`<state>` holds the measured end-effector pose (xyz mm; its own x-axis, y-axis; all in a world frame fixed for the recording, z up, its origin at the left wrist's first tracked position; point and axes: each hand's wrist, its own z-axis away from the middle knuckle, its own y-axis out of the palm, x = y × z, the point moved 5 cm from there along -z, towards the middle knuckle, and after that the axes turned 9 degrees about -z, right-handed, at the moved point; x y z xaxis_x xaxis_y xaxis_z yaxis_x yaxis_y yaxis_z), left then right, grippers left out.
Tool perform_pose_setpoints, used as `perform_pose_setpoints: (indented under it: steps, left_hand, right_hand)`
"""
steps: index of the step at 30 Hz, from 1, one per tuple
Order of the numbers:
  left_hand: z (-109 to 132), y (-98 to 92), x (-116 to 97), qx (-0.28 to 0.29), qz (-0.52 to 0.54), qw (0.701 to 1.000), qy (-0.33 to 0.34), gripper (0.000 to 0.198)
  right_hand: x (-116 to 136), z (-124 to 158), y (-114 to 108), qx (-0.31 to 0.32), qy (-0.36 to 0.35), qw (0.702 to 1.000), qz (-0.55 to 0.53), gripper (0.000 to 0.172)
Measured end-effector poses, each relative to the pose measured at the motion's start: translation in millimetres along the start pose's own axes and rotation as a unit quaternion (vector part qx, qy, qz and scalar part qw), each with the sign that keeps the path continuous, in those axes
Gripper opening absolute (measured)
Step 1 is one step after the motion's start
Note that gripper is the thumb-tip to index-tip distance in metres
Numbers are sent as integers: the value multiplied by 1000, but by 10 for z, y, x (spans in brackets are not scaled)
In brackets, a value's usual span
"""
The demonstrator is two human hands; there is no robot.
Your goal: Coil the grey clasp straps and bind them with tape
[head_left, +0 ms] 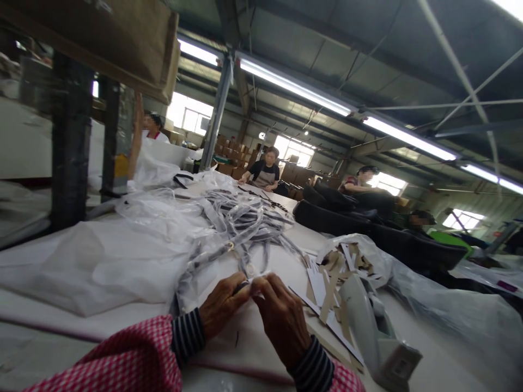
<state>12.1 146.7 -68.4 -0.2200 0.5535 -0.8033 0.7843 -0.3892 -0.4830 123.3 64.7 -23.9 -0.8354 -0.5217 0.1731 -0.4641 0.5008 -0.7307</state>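
My left hand (224, 302) is closed in a pinch over the white table, with a bit of something dark by the thumb. Right beside it, my right hand (281, 321) is also closed, fingertips meeting the left ones. Between them they grip the end of a dark strap (245, 258) wrapped in clear plastic; the fingers hide the very end. Another wrapped strap (192, 267) with a gold-coloured metal piece curves past the left hand. Farther back lies a tangled pile of wrapped straps (253, 218).
Right of my hands stands a grey-white device (362, 310), beside cardboard and paper strips (330, 283) in a plastic bag. Clear plastic sheeting (122, 256) covers the left side. Black padded pieces (368, 228) are heaped at the right. A co-worker (265, 171) is across the table.
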Motion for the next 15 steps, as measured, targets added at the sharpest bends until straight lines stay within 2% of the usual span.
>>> perform_pose_setpoints:
  steps: [3, 7, 11, 13, 15]
  left_hand:
    - [-21, 19, 43, 3, 6, 1000, 8, 35]
    - [14, 59, 111, -1, -9, 1000, 19, 35]
    - [124, 73, 61, -59, -42, 995, 68, 32]
    - [123, 78, 6, -43, -35, 995, 79, 32]
    - [69, 23, -26, -26, -13, 998, 62, 35]
  right_hand:
    - [-22, -13, 52, 8, -12, 1000, 17, 25]
    - [-69, -50, 93, 27, 2, 1000, 14, 21]
    - [-90, -30, 112, 69, -5, 996, 61, 24]
    - [-126, -37, 73, 85, -9, 993, 82, 21]
    - [-183, -107, -38, 85, 10, 993, 82, 19]
